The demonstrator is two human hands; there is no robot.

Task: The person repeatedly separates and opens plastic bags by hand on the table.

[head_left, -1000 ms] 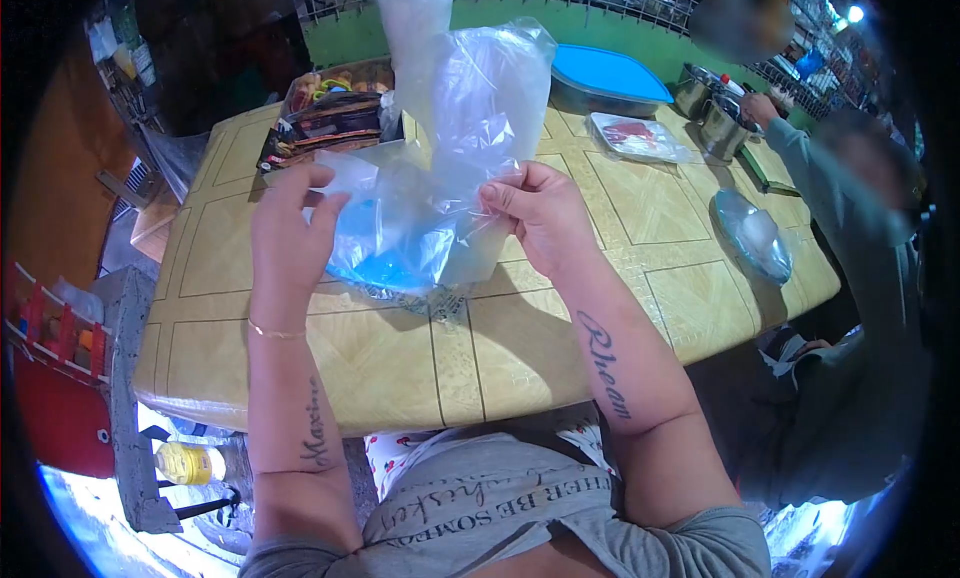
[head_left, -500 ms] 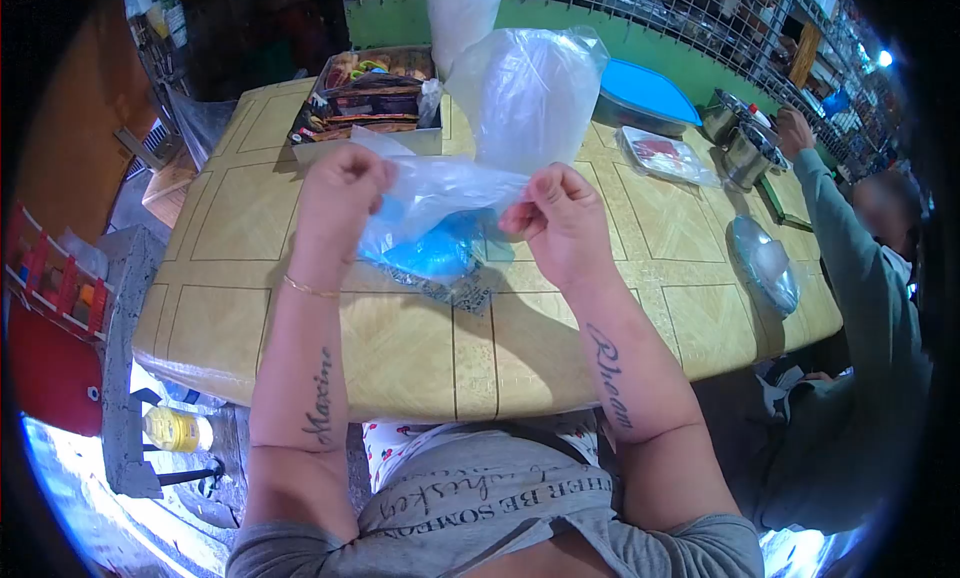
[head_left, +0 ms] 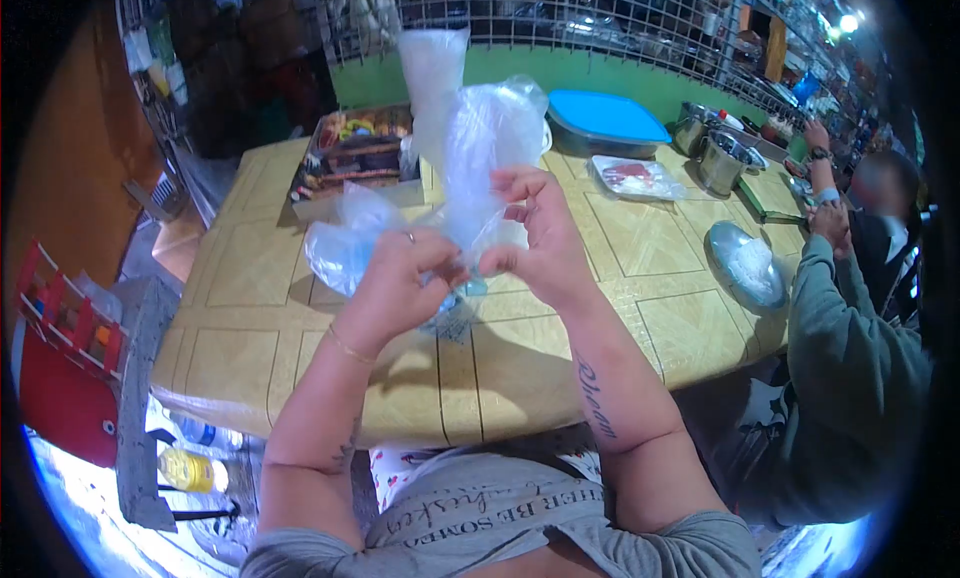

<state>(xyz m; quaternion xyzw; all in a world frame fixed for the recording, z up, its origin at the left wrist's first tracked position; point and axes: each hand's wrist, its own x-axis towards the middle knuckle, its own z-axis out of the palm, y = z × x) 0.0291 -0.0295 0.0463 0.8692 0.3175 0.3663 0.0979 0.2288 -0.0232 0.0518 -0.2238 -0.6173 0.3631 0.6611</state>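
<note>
My left hand is closed in a pinch on a clear plastic bag above the table's near half. Close by on its right, my right hand has its thumb and fingers apart in a curve, with thin plastic against them. Part of the bag's outline merges with the clear bags behind it. A crumpled clear plastic bag with a bluish tint lies left of my left hand, partly hidden. Beneath my hands, a patterned blue piece shows on the table.
A patterned table holds an open box of packets, standing clear bags, a blue-lidded container, a wrapped tray, metal pots and a plastic-covered dish. A person in a grey-green sleeve works at the right.
My hands have come closer together. The left moved right and down, still pinching; the right has spread its fingers. The bag is no longer stretched flat between them. The view has shifted slightly.
</note>
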